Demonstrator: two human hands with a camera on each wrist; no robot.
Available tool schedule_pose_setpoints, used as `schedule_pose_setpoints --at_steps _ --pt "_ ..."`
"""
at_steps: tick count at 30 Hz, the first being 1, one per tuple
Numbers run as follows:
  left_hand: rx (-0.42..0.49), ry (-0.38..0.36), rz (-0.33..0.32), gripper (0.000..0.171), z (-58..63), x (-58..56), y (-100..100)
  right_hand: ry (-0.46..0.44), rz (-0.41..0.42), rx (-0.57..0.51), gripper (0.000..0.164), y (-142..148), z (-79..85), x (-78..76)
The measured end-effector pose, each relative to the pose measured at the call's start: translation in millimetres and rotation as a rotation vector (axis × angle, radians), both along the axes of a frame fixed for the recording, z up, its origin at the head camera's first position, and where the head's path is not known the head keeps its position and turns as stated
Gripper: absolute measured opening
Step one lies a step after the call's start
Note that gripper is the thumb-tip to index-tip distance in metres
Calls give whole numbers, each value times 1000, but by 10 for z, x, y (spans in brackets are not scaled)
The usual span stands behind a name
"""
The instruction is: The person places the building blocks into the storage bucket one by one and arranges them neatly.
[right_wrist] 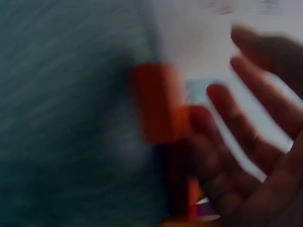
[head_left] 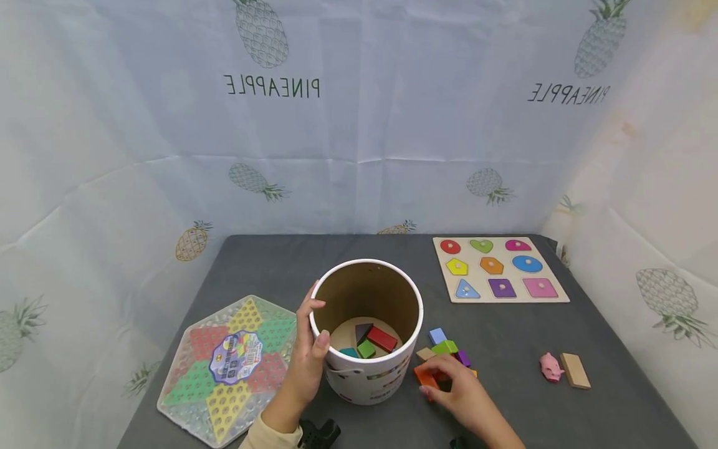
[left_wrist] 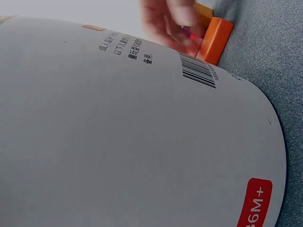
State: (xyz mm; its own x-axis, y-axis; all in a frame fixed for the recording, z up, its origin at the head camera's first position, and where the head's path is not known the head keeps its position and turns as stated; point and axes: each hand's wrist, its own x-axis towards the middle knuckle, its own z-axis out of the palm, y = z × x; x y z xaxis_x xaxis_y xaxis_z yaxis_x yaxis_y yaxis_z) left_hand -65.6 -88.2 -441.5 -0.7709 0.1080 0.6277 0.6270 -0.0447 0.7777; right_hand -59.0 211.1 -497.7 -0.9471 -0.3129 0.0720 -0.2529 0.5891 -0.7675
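My left hand (head_left: 303, 368) grips the near left side of a white bucket (head_left: 364, 383), its fingers at the rim and the thumb along the outside. Inside the bucket lie a red block (head_left: 382, 339), a green block (head_left: 366, 349), a dark block and a teal one. Right of the bucket, my right hand (head_left: 459, 391) is low over a small pile of blocks. Its fingers are loosely spread, right beside an orange block (right_wrist: 158, 104), blurred in the right wrist view. A bright green block (head_left: 445, 347), a blue block (head_left: 437, 335) and a purple block (head_left: 464, 358) show beyond the fingers.
A hexagonal checkers board (head_left: 193, 343) lies left of the bucket. At the back right is a wooden shape puzzle (head_left: 477, 298). A pink pig figure (head_left: 551, 367) and a plain wooden block (head_left: 575, 371) lie at the right. A pineapple-print curtain surrounds the dark table.
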Motion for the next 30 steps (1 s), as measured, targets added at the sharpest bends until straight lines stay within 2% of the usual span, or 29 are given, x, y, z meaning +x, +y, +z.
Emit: schedule_pose_setpoints --at_steps 4,7,12,16,24,27,30 --pt "-4 -10 -6 42 2 9 -3 158 23 152 38 -34 -164 -12" --pt "-10 -19 -1 42 -1 9 -5 204 22 244 41 -67 -188 -36" --pt "-14 -17 4 42 -6 9 -16 159 77 345 46 -106 -154 -84" --pt "-12 -19 -9 42 -11 11 -21 121 86 369 44 -112 -110 -88" --pt "-10 12 7 42 -1 18 0 116 70 339 33 -76 -96 0" --pt "-3 21 14 42 13 15 4 70 22 243 35 -59 -60 38" --pt "8 14 -3 43 13 6 0 31 -93 81 36 -51 31 60"
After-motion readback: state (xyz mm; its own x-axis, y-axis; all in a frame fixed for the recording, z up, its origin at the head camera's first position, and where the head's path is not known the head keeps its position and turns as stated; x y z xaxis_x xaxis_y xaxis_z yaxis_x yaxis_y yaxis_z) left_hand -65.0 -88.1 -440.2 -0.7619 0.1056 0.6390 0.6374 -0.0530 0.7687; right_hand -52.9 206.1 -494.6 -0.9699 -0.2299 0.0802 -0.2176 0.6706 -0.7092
